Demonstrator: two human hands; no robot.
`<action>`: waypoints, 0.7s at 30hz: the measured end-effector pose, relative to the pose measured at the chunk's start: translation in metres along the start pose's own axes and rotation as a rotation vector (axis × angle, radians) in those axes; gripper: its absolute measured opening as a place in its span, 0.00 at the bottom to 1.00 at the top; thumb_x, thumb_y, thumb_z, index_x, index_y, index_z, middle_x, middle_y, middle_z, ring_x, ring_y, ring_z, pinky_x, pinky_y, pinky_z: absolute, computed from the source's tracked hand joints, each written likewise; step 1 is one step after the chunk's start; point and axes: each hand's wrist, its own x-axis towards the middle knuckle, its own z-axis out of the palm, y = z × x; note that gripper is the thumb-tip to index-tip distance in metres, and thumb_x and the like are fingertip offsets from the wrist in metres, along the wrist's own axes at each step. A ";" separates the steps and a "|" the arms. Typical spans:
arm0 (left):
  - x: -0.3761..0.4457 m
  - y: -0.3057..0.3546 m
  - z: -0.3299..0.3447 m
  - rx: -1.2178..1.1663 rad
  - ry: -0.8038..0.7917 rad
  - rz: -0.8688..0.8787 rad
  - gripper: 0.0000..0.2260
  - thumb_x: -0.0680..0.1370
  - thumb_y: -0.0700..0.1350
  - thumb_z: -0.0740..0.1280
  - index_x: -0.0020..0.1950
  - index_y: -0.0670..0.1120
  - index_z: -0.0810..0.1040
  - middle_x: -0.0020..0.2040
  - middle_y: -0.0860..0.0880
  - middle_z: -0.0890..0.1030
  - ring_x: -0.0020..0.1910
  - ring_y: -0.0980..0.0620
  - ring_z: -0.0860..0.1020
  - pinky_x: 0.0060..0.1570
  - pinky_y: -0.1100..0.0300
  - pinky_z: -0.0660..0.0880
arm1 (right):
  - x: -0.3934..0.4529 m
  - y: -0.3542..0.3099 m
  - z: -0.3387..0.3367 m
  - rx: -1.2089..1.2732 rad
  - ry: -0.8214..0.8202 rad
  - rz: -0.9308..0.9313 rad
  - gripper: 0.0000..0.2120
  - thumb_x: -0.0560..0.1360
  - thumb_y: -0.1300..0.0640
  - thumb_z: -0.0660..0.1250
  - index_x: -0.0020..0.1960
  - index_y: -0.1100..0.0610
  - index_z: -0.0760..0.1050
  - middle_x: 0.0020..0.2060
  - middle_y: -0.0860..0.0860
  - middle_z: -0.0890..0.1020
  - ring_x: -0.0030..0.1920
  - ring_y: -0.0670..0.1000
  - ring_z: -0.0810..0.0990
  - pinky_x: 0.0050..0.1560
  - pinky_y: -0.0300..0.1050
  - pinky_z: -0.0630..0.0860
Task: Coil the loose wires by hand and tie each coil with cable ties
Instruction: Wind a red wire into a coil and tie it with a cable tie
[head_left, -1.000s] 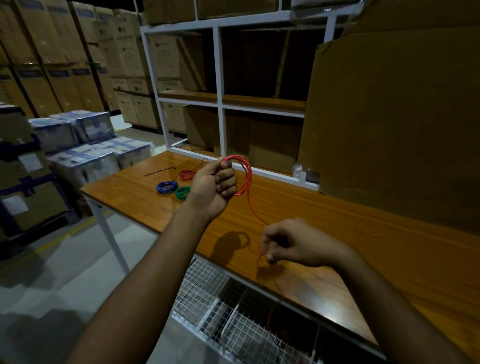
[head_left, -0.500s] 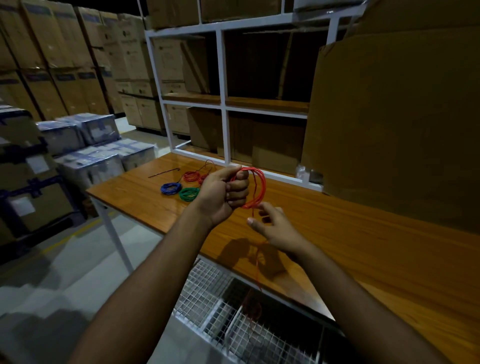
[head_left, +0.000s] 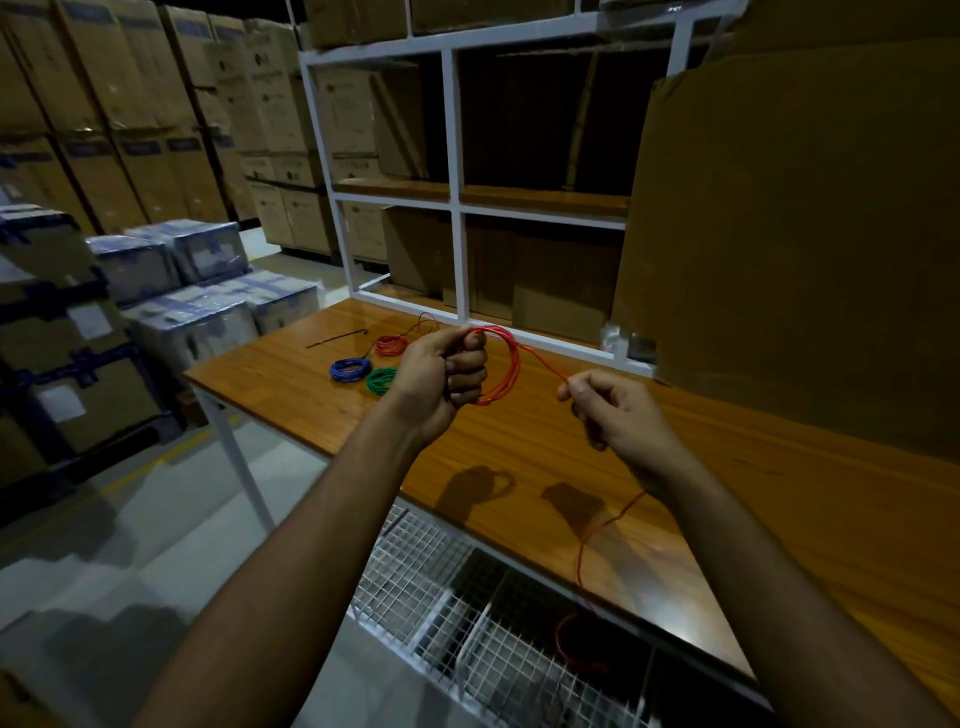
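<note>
Mid-frame, the left hand (head_left: 441, 376) has its fingers (head_left: 467, 371) curled tight round a red wire coil (head_left: 506, 366) above the desk (head_left: 519, 447). The right hand (head_left: 621, 415) pinches the loose strand just right of it, slack trailing off the front edge.

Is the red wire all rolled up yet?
Not yet. The left hand grips the red wire in loops, but a loose tail runs past the right hand and hangs below the table edge.
</note>
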 end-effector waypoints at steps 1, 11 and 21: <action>0.001 -0.001 0.002 -0.038 -0.006 0.004 0.15 0.85 0.48 0.53 0.41 0.47 0.71 0.29 0.54 0.61 0.27 0.56 0.55 0.29 0.61 0.50 | -0.002 0.002 -0.002 0.009 -0.066 0.026 0.11 0.83 0.58 0.59 0.53 0.52 0.81 0.38 0.50 0.75 0.35 0.47 0.72 0.34 0.41 0.70; 0.011 -0.001 0.013 -0.199 0.004 0.047 0.16 0.85 0.49 0.54 0.40 0.47 0.71 0.29 0.54 0.61 0.26 0.58 0.57 0.29 0.63 0.50 | -0.021 0.015 0.018 -0.144 -0.140 0.070 0.12 0.83 0.51 0.60 0.62 0.52 0.77 0.53 0.48 0.79 0.48 0.47 0.80 0.48 0.44 0.78; 0.010 -0.008 0.021 -0.130 -0.024 0.001 0.17 0.86 0.50 0.52 0.40 0.47 0.70 0.28 0.54 0.61 0.25 0.57 0.57 0.26 0.63 0.53 | -0.013 0.002 0.028 0.123 0.121 0.102 0.11 0.84 0.57 0.59 0.51 0.62 0.77 0.35 0.55 0.79 0.33 0.51 0.81 0.35 0.47 0.80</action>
